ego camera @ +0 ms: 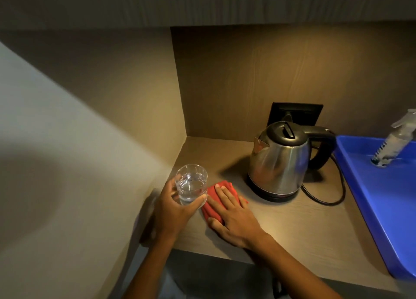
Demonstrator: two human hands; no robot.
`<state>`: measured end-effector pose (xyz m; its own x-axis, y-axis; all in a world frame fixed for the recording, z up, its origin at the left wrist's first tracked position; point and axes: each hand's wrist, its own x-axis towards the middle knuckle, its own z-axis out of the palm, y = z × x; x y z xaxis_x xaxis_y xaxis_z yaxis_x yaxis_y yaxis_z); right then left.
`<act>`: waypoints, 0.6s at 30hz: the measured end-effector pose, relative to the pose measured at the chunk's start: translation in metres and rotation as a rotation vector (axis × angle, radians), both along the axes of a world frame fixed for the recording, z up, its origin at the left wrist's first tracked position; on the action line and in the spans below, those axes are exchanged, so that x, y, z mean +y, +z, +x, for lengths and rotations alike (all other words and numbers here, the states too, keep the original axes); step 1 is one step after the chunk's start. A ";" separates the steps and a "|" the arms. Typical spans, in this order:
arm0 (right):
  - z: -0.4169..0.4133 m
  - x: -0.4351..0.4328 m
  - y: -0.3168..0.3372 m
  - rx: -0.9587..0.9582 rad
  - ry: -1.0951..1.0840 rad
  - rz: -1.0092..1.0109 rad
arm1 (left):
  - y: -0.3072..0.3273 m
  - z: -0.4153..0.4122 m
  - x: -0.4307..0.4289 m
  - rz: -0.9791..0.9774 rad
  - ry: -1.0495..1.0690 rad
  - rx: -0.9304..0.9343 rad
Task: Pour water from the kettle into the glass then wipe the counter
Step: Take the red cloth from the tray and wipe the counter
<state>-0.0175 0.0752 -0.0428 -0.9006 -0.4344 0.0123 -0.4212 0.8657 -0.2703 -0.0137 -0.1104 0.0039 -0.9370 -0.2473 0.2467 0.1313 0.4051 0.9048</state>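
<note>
My left hand (pixel 173 211) grips a clear glass (pixel 191 184) that is partly filled with water, held just above the counter's left end. My right hand (pixel 234 217) lies flat, fingers spread, pressing a folded red cloth (pixel 212 208) onto the brown wooden counter (pixel 292 226). The cloth sits right beside the glass. A steel kettle (pixel 279 161) with a black lid and handle stands upright on its base behind and to the right of the cloth.
A blue plastic tray (pixel 382 204) fills the counter's right side, holding a tilted spray bottle (pixel 394 141). The kettle's black cord (pixel 337 186) loops between kettle and tray. A black wall socket (pixel 299 114) is behind the kettle. A wall panel closes the left side.
</note>
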 end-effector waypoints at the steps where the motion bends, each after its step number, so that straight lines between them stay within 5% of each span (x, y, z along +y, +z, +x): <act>1: 0.008 0.006 0.000 0.001 -0.014 0.007 | -0.002 0.001 0.004 0.005 -0.011 -0.005; 11: 0.088 0.072 -0.002 0.020 -0.398 0.013 | -0.024 -0.003 0.048 -0.062 -0.101 -0.118; 14: 0.079 0.077 0.016 -0.034 -0.444 -0.143 | -0.026 -0.004 0.051 -0.083 -0.113 -0.142; 18: 0.050 0.107 0.042 -0.055 -0.785 -0.211 | -0.026 -0.008 0.048 -0.073 -0.143 -0.148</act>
<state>0.0327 0.1826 -0.0013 -0.9435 0.3300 -0.0298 0.3056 0.8319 -0.4632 -0.0220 -0.0623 -0.0219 -0.9886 -0.0959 0.1162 0.0599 0.4572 0.8873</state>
